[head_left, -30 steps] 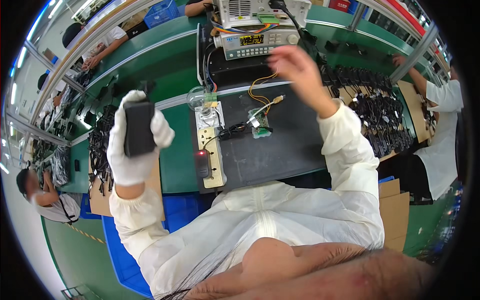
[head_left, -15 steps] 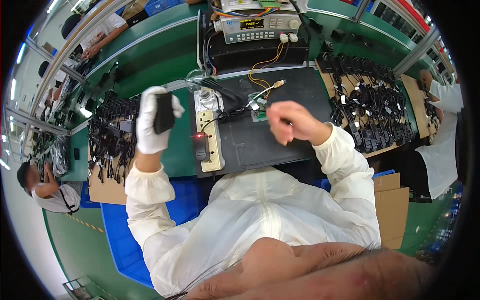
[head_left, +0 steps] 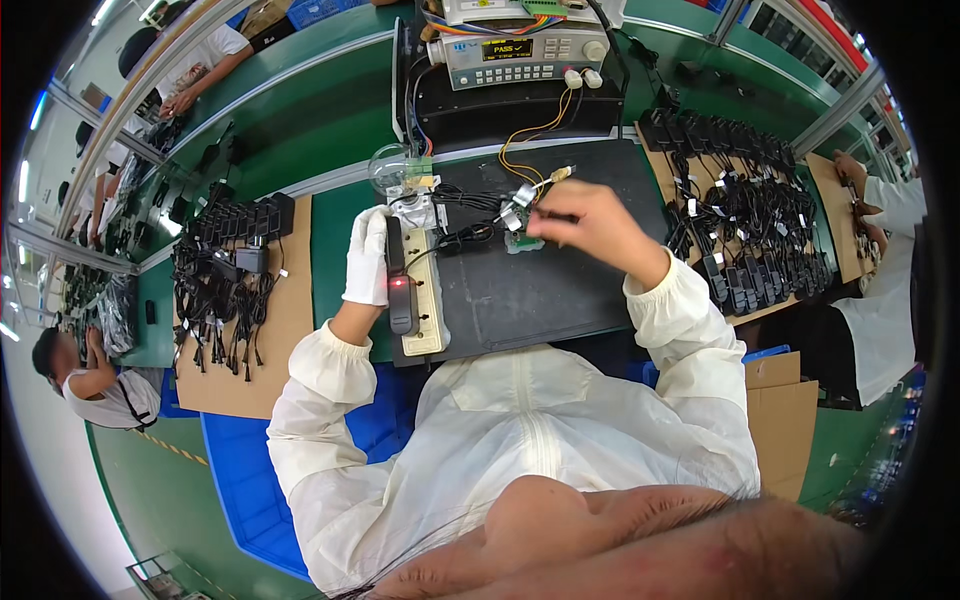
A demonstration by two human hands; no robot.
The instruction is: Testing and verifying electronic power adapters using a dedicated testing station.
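Observation:
My left hand (head_left: 368, 260), in a white glove, is closed around a black power adapter (head_left: 394, 240) at the upper part of a cream power strip (head_left: 424, 310). Just below it a second black adapter (head_left: 403, 312) with a red light sits on the same strip. My bare right hand (head_left: 598, 232) pinches a dark cable plug (head_left: 556, 215) beside a small green circuit board (head_left: 522, 241) and silvery-white connectors (head_left: 516, 210). Black cables (head_left: 465, 200) run between the strip and the board. Whether the plug touches a connector I cannot tell.
A test instrument (head_left: 520, 60) with a lit display stands behind the black mat (head_left: 560, 300). Cardboard sheets with many corded adapters lie at left (head_left: 235, 250) and right (head_left: 745, 210). A blue bin (head_left: 260, 490) is at lower left. Other people work at both sides.
My left hand has brought the adapter rightward and down to the power strip. My right hand has moved slightly up, bringing the plug beside the connectors. The cables now lie stretched across the mat.

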